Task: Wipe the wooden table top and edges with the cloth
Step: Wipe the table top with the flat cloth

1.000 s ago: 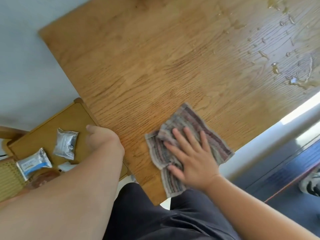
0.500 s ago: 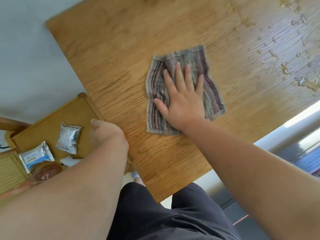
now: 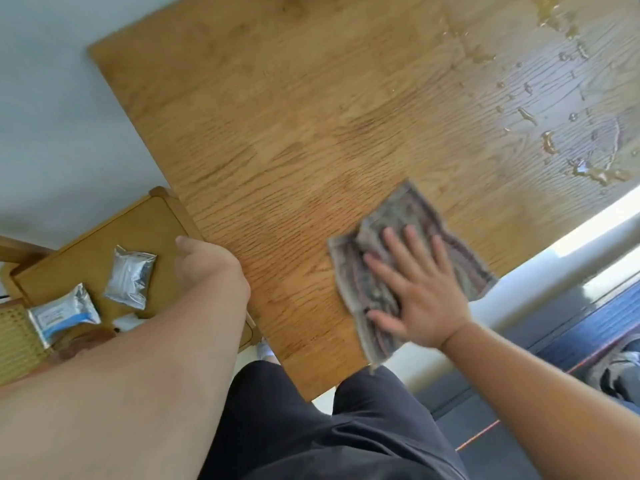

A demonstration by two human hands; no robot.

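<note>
Cloth [image 3: 405, 209]: your right hand [image 3: 422, 299] is pressing it, fingers spread flat, onto the surface [image 3: 294, 133]; your left hand [image 3: 204, 265] is resting at the side edge, grip indiscernible.

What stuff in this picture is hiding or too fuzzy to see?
Head view only:
Left hand: its fingers are hidden behind its own back at the table edge; grip unclear.
Cloth: smeared by motion, partly covered by the flat right hand.
Blue-and-white packet: print too small to read.
Water drops: the wet patch runs off the frame's right edge.
</note>
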